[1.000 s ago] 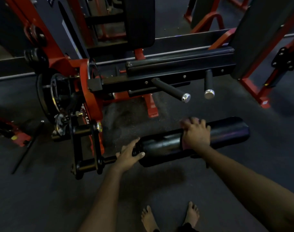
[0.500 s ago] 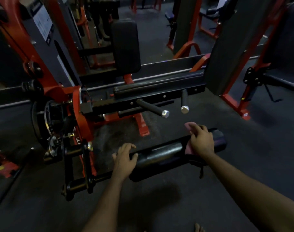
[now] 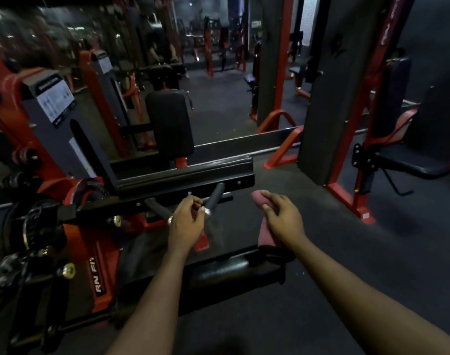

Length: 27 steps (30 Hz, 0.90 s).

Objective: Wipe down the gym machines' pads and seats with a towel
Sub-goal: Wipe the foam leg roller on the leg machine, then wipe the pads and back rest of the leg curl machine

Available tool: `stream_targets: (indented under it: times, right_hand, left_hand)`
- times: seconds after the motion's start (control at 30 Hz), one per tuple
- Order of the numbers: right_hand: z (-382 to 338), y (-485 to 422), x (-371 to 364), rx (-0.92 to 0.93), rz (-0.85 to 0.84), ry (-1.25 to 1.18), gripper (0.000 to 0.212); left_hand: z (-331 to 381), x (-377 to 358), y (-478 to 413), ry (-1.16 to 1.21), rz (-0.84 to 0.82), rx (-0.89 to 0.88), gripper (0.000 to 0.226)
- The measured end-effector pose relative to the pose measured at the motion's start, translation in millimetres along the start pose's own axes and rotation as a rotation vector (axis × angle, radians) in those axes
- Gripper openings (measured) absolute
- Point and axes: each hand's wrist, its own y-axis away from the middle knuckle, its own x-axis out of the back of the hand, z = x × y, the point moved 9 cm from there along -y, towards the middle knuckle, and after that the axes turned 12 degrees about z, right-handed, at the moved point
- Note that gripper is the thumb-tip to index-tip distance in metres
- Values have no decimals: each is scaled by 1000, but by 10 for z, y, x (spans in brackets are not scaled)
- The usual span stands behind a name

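A black roller pad (image 3: 226, 271) lies across the lower middle, fixed to a red and black gym machine (image 3: 90, 239). My right hand (image 3: 283, 219) is lifted above the pad's right end and grips a pink towel (image 3: 263, 233), which pokes out above my fingers and hangs below the palm. My left hand (image 3: 186, 221) hovers above the pad with its fingers loosely curled, holding nothing, just in front of two chrome-capped black handles (image 3: 213, 198). A black upright back pad (image 3: 168, 124) stands behind the machine's black beam.
A tall dark upright pad with a red frame (image 3: 331, 98) stands at the right. Beside it a black seat (image 3: 411, 162) sticks out. More red machines fill the back of the room. Dark rubber floor (image 3: 321, 252) spreads to the right and front.
Both hands have come up off the roller pad, the right one taking the towel with it. The view has tilted up, so the pad sits lower and more of the gym shows.
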Motion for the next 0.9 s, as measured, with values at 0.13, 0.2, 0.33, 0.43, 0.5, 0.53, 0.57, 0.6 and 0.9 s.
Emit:
stream_targets:
  times: [0.13,0.2,0.33,0.43,0.5,0.53,0.57,0.6,0.9]
  right_hand:
    - [-52,-448,198,87,-49,-67,41]
    - [-28,-705,242,117,-53,-96,41]
    - [65,-1264,124,194,-107,-121,42]
    - [119,-1721,-135,267,-172,-115,43]
    - [167,-2094,-384,304,-234,-106,45]
    - [161,-2156,-451,323,-250,-100,45]
    - [112,-2232,-518,362,-257,-94,45]
    - [102,-2344,-619,375,-290,-99,44]
    - [-456,-2876,-1675,765,-633,-102,41]
  left_hand:
    - [268,-318,-128,-70,43,27,14]
    - [335,-466,-235,-114,68,19,12]
    - [308,-756,-508,-181,165,72,8]
    - [139,-976,-753,-217,264,128,5]
    - [-24,-1164,-943,-260,319,190,5]
    - [-70,-1183,-962,-265,345,216,5]
    - [-106,-1184,-988,-283,367,236,5]
    - [-173,-1223,-1003,-296,388,266,6]
    - [-301,-1327,-1000,-702,586,514,4]
